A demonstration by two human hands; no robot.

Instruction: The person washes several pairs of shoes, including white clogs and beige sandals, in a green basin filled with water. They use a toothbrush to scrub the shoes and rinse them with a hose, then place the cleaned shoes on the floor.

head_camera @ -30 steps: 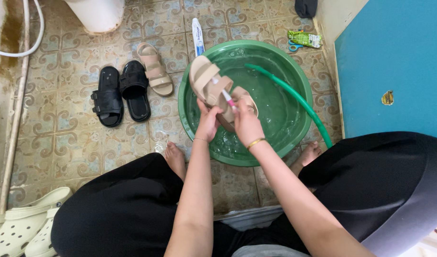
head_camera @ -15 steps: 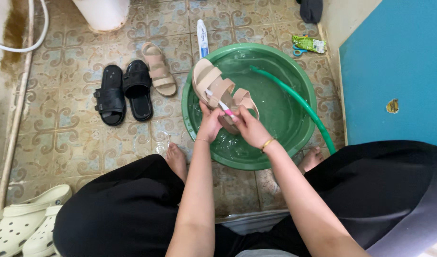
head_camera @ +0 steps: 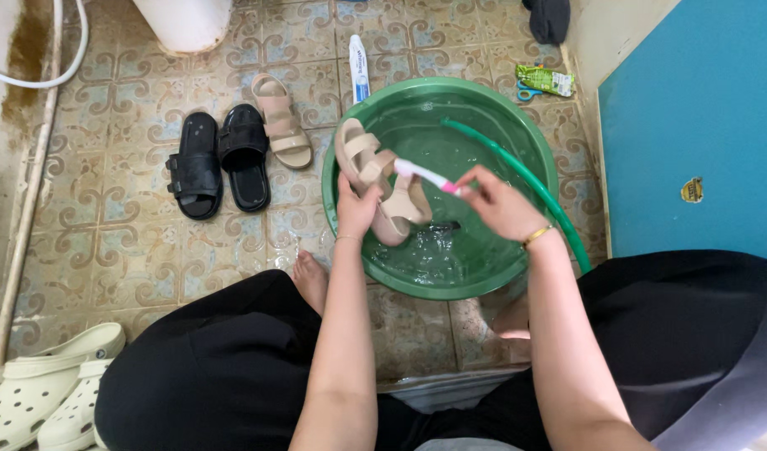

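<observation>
Down by the person's knees, both forearms reach forward over the green basin (head_camera: 517, 276), which sits on the patterned floor tiles (head_camera: 108, 250) with a little water in its bottom. Left hand (head_camera: 357, 209) is wrapped around the heel end of a beige strapped sandal (head_camera: 382, 179), fingers curled under the sole and thumb on top, so the shoe hangs tilted above the water with its straps facing up. Right hand (head_camera: 496, 203) pinches the pink end of a toothbrush (head_camera: 425, 175) between thumb and bunched fingers; the white head lies across the sandal's middle strap, touching it. To scrub well, I'd judge the left grip should stay firm at the heel so the shoe does not twist, while the bristles work in short strokes along each strap and into the seams, kept over the basin so drips fall in. A green hose (head_camera: 525, 179) curves over the basin's right rim. Farther off, the matching beige sandal (head_camera: 281, 121) lies beside a pair of black slides (head_camera: 220, 163), a white tube (head_camera: 359, 67) lies past the basin, and cream clogs (head_camera: 41, 392) sit at the near left
</observation>
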